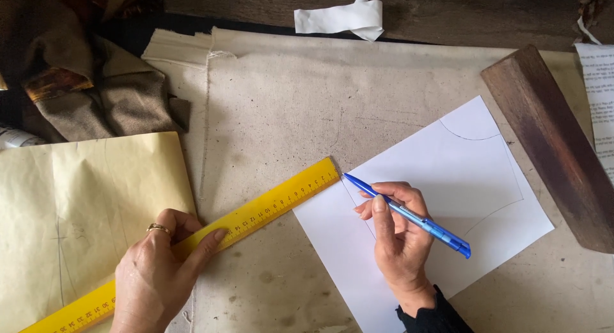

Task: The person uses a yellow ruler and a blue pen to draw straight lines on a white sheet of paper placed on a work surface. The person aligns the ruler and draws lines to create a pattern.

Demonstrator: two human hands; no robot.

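Left hand (157, 269) flat on yellow ruler (211, 234), right hand (400, 234) gripping blue pen (409, 214)

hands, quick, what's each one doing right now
Left hand: pressed down on the yellow ruler, fingers spread over it, not gripping.
Right hand: closed on the blue pen, tip at the white paper's corner.

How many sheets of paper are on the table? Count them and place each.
3 whole sheets: a white sheet under the right hand holding the pen; a yellowish sheet beside the left hand; a printed sheet cut by the right edge. More may be hidden.
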